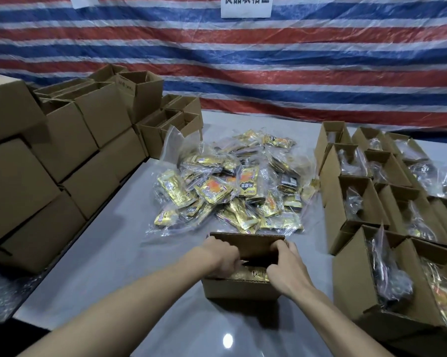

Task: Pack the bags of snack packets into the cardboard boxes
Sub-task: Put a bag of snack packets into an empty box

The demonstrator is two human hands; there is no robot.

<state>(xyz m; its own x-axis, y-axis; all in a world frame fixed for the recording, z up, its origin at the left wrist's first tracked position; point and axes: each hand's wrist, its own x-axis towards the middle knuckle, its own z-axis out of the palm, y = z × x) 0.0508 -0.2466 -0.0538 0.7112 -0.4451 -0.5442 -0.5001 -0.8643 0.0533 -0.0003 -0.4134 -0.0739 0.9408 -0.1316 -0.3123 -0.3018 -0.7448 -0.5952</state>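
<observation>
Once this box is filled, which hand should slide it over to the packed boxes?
Probably right: the right hand is at the box on the side facing the packed boxes; the left hand would cross over.

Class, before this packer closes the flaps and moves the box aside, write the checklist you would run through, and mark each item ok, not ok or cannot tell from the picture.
1. Bag is inside the open box: ok, gold packets show below the rim.
2. Bag sits fully below the rim: cannot tell, both hands cover it.
3. Left hand and right hand are clear of the flaps: not ok, both reach into the box.
4. Box stands flat on the table: ok.
5. More bags are left to pack: ok, the pile of bags lies behind the box.
6. Room among the filled boxes on the right: cannot tell.
</observation>
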